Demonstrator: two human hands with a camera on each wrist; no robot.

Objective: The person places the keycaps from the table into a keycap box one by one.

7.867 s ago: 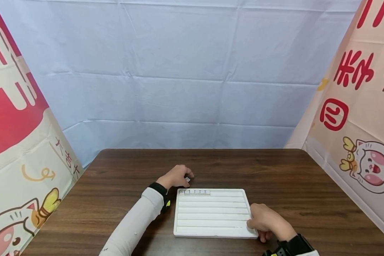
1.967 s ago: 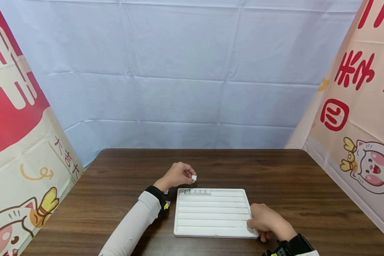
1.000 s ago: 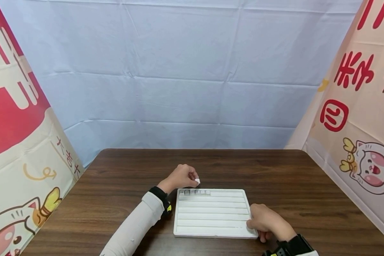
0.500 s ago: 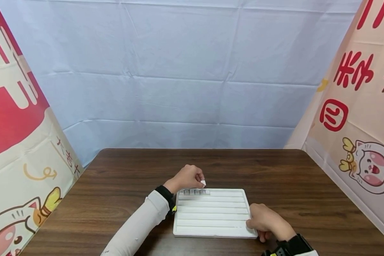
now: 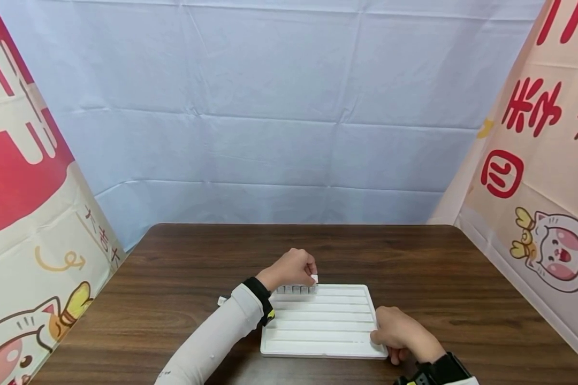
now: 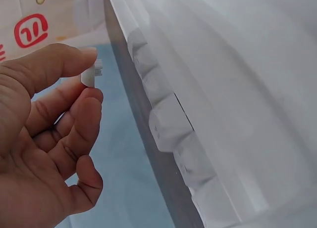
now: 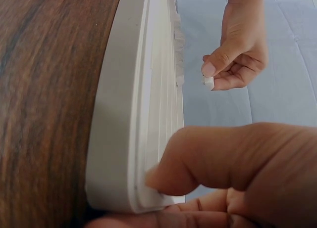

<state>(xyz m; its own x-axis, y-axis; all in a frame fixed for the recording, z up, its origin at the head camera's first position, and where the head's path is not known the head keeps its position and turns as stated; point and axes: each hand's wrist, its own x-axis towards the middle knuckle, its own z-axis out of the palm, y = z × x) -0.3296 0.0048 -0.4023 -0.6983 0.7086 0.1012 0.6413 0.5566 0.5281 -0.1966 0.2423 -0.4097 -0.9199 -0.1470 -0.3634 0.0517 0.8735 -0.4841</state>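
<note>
A white ridged tray (image 5: 325,332) lies on the table, its long ridges running left to right. Several white keycaps (image 5: 296,290) stand side by side in its far row, at the left part; my left wrist hides the row's near-left end. My left hand (image 5: 291,268) pinches one white keycap (image 6: 88,77) between thumb and fingers, its stem side facing the tray in the left wrist view. That keycap is held just above the far edge, past the row's right end. My right hand (image 5: 398,332) grips the tray's near right corner, thumb on top and fingers beneath.
Another small white keycap (image 5: 222,301) lies on the brown wooden table (image 5: 183,310) left of the tray, partly behind my left sleeve (image 5: 221,331). A pale blue cloth (image 5: 289,133) hangs behind the table, and printed cloths (image 5: 554,187) hang at both sides.
My left hand picked up the keycap from behind the tray's left corner, turned it, and carried it right along the far edge. My right hand and the tray have stayed in place.
</note>
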